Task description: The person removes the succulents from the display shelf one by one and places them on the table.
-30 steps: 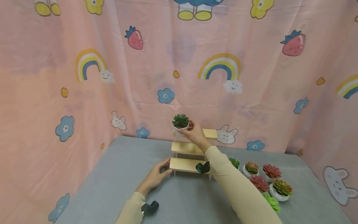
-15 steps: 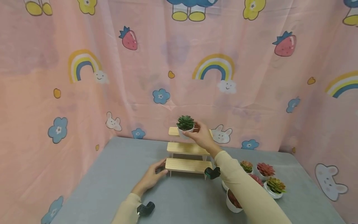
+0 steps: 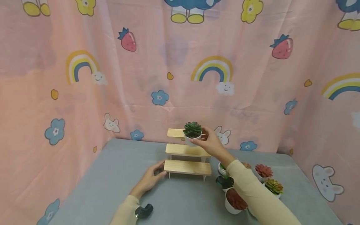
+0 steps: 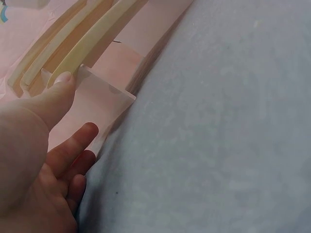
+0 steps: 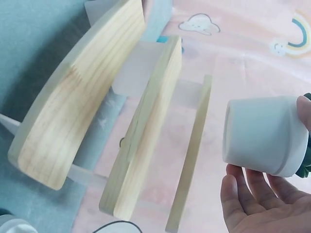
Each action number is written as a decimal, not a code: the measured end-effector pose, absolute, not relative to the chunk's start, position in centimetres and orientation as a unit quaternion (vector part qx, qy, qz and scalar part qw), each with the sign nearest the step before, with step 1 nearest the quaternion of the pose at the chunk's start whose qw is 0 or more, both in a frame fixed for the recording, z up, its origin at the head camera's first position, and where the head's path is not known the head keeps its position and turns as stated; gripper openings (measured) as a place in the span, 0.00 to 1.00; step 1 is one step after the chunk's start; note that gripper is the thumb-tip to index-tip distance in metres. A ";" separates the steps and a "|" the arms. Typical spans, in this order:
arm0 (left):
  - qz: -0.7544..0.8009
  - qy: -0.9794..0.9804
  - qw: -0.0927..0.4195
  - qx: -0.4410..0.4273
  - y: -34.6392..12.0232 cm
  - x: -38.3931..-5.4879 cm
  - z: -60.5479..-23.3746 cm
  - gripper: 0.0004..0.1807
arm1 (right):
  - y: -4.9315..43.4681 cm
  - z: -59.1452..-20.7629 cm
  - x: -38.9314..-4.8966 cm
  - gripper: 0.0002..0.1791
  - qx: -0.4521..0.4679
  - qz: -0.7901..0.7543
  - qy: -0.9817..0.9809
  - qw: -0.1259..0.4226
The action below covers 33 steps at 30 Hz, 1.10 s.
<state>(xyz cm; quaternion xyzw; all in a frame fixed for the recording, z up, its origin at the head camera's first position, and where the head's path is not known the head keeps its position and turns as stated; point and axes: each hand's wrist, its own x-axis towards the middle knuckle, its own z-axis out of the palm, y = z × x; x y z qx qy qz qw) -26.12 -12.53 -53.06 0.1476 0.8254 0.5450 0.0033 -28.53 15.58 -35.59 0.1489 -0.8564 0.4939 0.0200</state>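
Observation:
My right hand [image 3: 213, 144] grips a small white pot with a dark green succulent [image 3: 192, 130], thumb on the front and fingers round the far side. It hangs in front of the top tier of a three-tier wooden display stand [image 3: 187, 167]. In the right wrist view the white pot [image 5: 265, 136] is apart from the wooden tiers. My left hand [image 3: 148, 182] holds the stand's left end at the lowest tier. In the left wrist view the thumb [image 4: 62, 90] lies on that tier's end, with several fingers loosely bent beside the clear side panel [image 4: 97, 97].
Right of the stand, several potted succulents stand on the grey table [image 3: 112, 175], partly behind my right sleeve. Among them are a dark red one [image 3: 237, 200], a red one [image 3: 263, 171] and a yellow-green one [image 3: 274, 186]. A pink printed curtain [image 3: 180, 93] hangs behind the table.
The right hand has brought the green succulent rightward and lower, from the left end of the top tier toward its middle. The left hand keeps its place on the stand. The head view has shifted slightly.

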 end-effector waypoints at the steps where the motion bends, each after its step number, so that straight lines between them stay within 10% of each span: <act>1: 0.545 0.825 0.003 0.148 -12.5 -26.1 -53.1 0.33 | 15.8 -35.6 -28.3 0.43 0.147 0.492 -0.858 0.019; 33: 0.535 0.832 -0.004 0.149 -12.5 -26.1 -53.0 0.33 | 22.7 -36.0 -21.5 0.50 0.133 0.471 -0.871 0.038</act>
